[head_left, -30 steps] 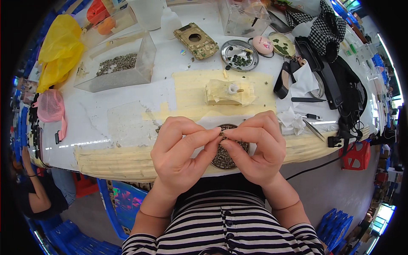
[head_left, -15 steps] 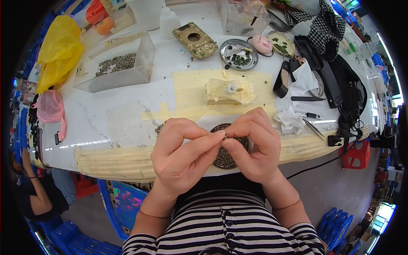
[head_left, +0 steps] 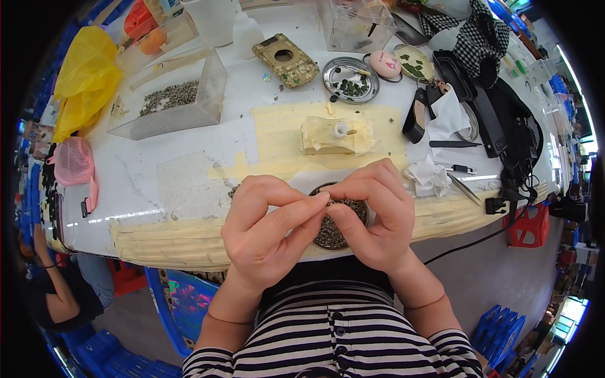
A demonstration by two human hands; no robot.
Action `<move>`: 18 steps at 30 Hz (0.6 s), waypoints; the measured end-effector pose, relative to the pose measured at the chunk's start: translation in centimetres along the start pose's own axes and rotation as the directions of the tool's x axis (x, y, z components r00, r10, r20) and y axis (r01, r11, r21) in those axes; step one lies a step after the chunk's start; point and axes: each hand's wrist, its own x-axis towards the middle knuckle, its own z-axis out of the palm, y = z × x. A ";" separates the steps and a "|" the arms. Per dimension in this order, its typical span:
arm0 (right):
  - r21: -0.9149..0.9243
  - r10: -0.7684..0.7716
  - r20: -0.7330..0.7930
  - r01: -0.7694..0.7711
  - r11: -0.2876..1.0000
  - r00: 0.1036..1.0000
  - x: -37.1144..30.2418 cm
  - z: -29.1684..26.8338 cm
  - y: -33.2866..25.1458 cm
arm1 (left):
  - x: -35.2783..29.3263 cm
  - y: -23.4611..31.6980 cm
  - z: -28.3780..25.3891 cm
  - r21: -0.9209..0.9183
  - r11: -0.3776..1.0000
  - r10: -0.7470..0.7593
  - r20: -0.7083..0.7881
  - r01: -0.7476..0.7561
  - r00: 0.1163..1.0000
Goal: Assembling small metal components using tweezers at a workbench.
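Both hands meet over a round dish (head_left: 332,246) heaped with small grey-brown parts. My left hand (head_left: 268,230) is closed in a pinch, thumb and forefinger tips together. My right hand (head_left: 375,217) pinches at the same spot, its fingertips against the left ones. Whatever sits between the fingertips is too small to name. Beyond the hands stands a block wrapped in yellowish tape (head_left: 324,137), with a white ring-like piece and a short stub on top. Part of the dish is hidden by my hands.
A clear box with small grey parts (head_left: 167,116) stands at the left. Farther back lie a camouflage-patterned case (head_left: 287,60) and a metal dish with dark green bits (head_left: 350,80). Tweezers (head_left: 465,189), crumpled tissue (head_left: 428,176) and black straps (head_left: 414,116) lie right. A person's arm (head_left: 57,283) shows at far left.
The hands stay pinched together over the dish, with only a slight shift of the fingertips. The whole view has moved a little.
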 end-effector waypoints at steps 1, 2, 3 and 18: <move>0.029 0.017 0.016 -0.017 0.999 1.000 0.0 0.0 0.1 | 0.0 0.0 0.0 -0.003 1.000 0.005 0.005 -0.005 1.000; 0.058 0.032 0.033 -0.034 0.998 0.999 0.0 0.0 0.2 | 0.0 0.0 0.0 -0.004 1.000 0.011 0.010 -0.011 1.000; 0.056 0.030 0.019 -0.031 0.998 0.999 0.0 0.0 0.2 | 0.0 0.0 0.0 0.000 1.000 0.013 0.013 -0.013 1.000; -0.045 -0.051 -0.053 0.048 0.998 0.997 -0.2 0.1 0.0 | 0.0 0.0 0.1 0.005 1.000 -0.008 0.001 0.008 1.000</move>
